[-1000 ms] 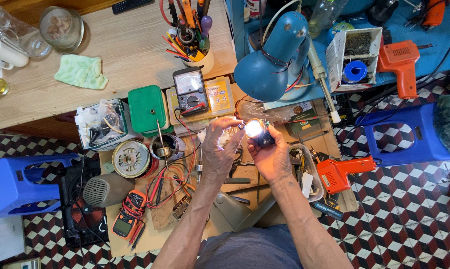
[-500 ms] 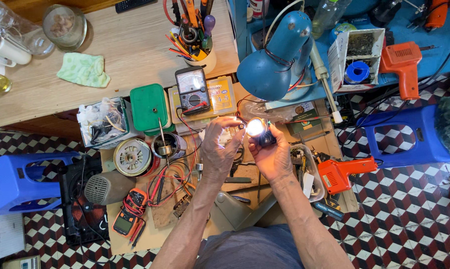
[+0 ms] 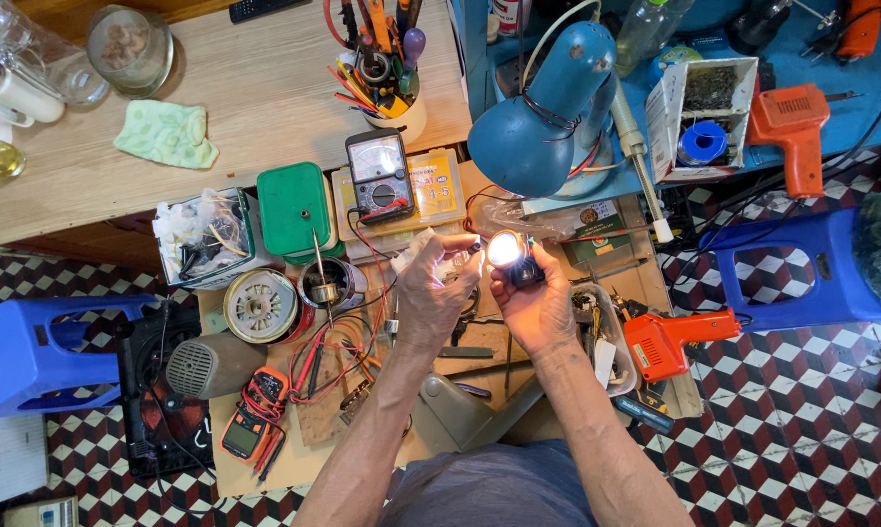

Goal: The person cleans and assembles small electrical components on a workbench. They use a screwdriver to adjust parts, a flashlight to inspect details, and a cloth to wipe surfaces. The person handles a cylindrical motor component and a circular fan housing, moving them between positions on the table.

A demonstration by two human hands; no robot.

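Both my hands meet over the middle of a cluttered low workbench [image 3: 440, 439]. My right hand [image 3: 533, 307] grips a small dark lamp holder with a lit, glaring bulb [image 3: 506, 251] at its top. My left hand [image 3: 436, 293] is beside it, fingertips pinched at the bulb's left edge on something thin that I cannot make out in the glare. Red and black wires [image 3: 323, 351] run across the bench toward my left hand. An analog multimeter [image 3: 380, 176] lies just beyond my hands.
A blue desk lamp [image 3: 548, 132] hangs over the bench's far right. An orange glue gun [image 3: 665, 342], an orange digital meter [image 3: 250, 420], a green box [image 3: 294, 207], motor parts [image 3: 262, 305] and a tool cup [image 3: 387, 68] surround the hands. Blue stools [image 3: 31, 351] [image 3: 811, 268] flank the bench.
The view has shifted slightly. Both hands stay together at the lit bulb, with only small finger movements on the left hand.
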